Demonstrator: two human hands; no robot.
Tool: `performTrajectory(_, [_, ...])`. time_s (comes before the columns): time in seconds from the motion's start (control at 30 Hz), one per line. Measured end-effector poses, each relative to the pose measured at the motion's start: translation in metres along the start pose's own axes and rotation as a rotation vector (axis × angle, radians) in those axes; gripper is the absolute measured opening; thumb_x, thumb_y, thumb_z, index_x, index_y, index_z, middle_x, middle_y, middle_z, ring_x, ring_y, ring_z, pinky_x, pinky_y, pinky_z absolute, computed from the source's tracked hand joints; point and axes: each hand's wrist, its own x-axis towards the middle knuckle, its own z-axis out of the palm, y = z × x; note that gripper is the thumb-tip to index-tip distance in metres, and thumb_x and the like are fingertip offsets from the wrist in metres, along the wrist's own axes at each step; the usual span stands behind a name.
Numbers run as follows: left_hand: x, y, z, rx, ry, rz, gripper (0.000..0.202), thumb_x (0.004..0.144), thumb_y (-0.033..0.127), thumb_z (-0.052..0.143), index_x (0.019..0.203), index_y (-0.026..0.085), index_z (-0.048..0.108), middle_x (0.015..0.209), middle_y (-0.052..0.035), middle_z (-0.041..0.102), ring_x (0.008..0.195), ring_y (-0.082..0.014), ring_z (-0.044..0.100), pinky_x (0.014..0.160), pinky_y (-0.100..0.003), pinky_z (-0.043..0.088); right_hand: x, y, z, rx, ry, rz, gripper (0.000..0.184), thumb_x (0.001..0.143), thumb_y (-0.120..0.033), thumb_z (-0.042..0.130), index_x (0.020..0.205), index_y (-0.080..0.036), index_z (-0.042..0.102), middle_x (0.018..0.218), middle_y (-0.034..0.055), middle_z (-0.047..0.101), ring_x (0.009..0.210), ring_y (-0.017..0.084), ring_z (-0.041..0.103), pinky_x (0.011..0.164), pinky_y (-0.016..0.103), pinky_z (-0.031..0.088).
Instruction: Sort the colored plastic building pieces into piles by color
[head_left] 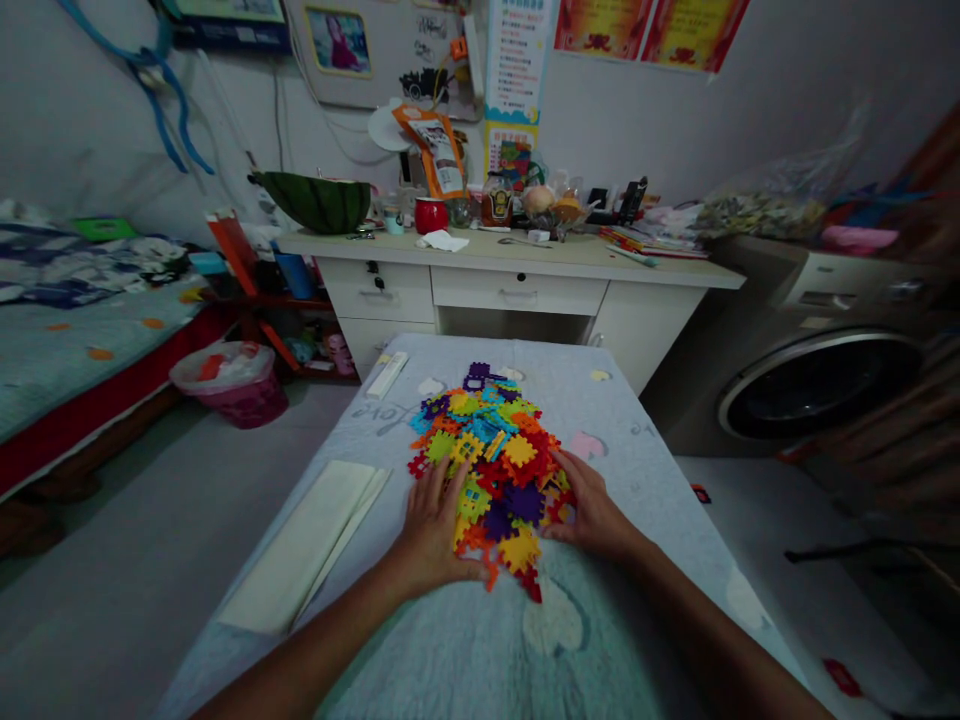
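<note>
A heap of colourful interlocking plastic tiles lies in the middle of the cloth-covered table. The tiles have toothed edges, in yellow, red, purple, blue, green and orange; some have window-like cut-outs. My left hand rests against the near left side of the heap, its fingers spread over the edge tiles and its thumb apart. On the right side, my right hand touches the heap, fingers stretched forward and thumb apart. Neither hand grips a tile that I can see. A purple tile sits at the far end.
Left on the table lie a folded cream cloth or paper and a slim white packet. Behind stands a cluttered white desk. A washing machine is at the right, a pink bin and a bed at the left.
</note>
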Motion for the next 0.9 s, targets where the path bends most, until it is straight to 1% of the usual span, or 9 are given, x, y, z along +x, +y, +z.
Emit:
performTrajectory(0.07, [0.01,0.009,0.004,0.011,0.064,0.003,0.124,0.058,0.067,0.079,0.157,0.028,0.015,0.162,-0.0205,0.018,0.148,-0.0438,0.018,0.115,-0.064,0.019,0.011,-0.006,-0.001,0.015,0.024,-0.02,0.107,0.062,-0.066,0.08,0.151,-0.023,0.04,0.152,0.0189,0.041,0.14,0.04,0.038,0.114,0.057,0.03])
performTrajectory(0.23, [0.029,0.019,0.008,-0.042,0.203,-0.04,0.096,0.078,0.053,0.067,0.156,0.026,0.018,0.156,-0.0186,0.03,0.145,-0.0371,0.027,0.115,-0.058,0.023,0.035,-0.013,-0.006,0.105,0.143,-0.07,0.08,0.069,-0.06,0.078,0.137,-0.024,0.055,0.138,0.0148,0.056,0.127,0.035,0.051,0.108,0.053,0.039])
performTrajectory(0.4, [0.032,0.022,0.002,-0.052,0.172,0.029,0.084,0.085,0.05,0.059,0.156,0.026,0.022,0.157,-0.0186,0.031,0.146,-0.0374,0.027,0.116,-0.061,0.018,0.066,-0.03,-0.008,0.18,0.298,-0.017,0.044,0.082,-0.043,0.066,0.122,-0.024,0.062,0.119,0.0107,0.064,0.112,0.028,0.06,0.102,0.047,0.046])
performTrajectory(0.5, [0.027,0.026,-0.009,-0.021,0.108,0.065,0.08,0.086,0.05,0.057,0.155,0.027,0.024,0.158,-0.0164,0.032,0.145,-0.0356,0.029,0.117,-0.06,0.016,0.079,-0.043,-0.012,0.212,0.297,-0.068,0.039,0.084,-0.04,0.063,0.12,-0.025,0.063,0.118,0.0104,0.064,0.113,0.027,0.059,0.103,0.047,0.045])
performTrajectory(0.6, [0.029,0.024,-0.028,0.021,0.149,0.044,0.067,0.091,0.05,0.05,0.151,0.029,0.032,0.153,-0.0122,0.041,0.141,-0.032,0.038,0.117,-0.058,0.018,0.081,-0.047,-0.021,0.291,0.229,-0.178,0.044,0.085,-0.044,0.064,0.124,-0.026,0.06,0.124,0.0098,0.061,0.116,0.027,0.058,0.102,0.045,0.046])
performTrajectory(0.67, [0.037,0.012,-0.044,0.037,0.197,0.009,0.051,0.094,0.048,0.043,0.141,0.027,0.047,0.145,-0.0107,0.049,0.135,-0.029,0.045,0.114,-0.053,0.026,0.078,-0.04,-0.027,0.32,0.25,-0.158,0.042,0.087,-0.046,0.061,0.125,-0.026,0.06,0.126,0.0094,0.06,0.113,0.025,0.059,0.098,0.043,0.049])
performTrajectory(0.73, [0.052,-0.008,-0.06,0.052,0.245,-0.042,0.04,0.095,0.046,0.041,0.123,0.026,0.061,0.132,-0.0088,0.058,0.126,-0.0264,0.052,0.109,-0.048,0.034,0.074,-0.024,-0.029,0.308,0.322,-0.069,0.039,0.09,-0.047,0.056,0.122,-0.025,0.061,0.124,0.0099,0.06,0.109,0.025,0.06,0.094,0.043,0.05])
performTrajectory(0.8, [0.073,-0.036,-0.075,0.088,0.294,-0.128,0.033,0.093,0.043,0.045,0.113,0.026,0.064,0.125,-0.0071,0.06,0.121,-0.0251,0.055,0.106,-0.045,0.038,0.071,-0.004,-0.026,0.276,0.405,0.038,0.039,0.089,-0.048,0.054,0.118,-0.022,0.062,0.121,0.0111,0.061,0.106,0.026,0.061,0.092,0.044,0.051])
performTrajectory(0.9, [0.109,-0.08,-0.091,0.174,0.332,-0.335,0.033,0.089,0.036,0.05,0.116,0.021,0.062,0.132,-0.0087,0.056,0.124,-0.0248,0.054,0.108,-0.038,0.04,0.068,0.025,-0.016,0.235,0.478,0.171,0.044,0.087,-0.051,0.054,0.115,-0.019,0.064,0.114,0.0129,0.064,0.103,0.027,0.062,0.092,0.047,0.05])
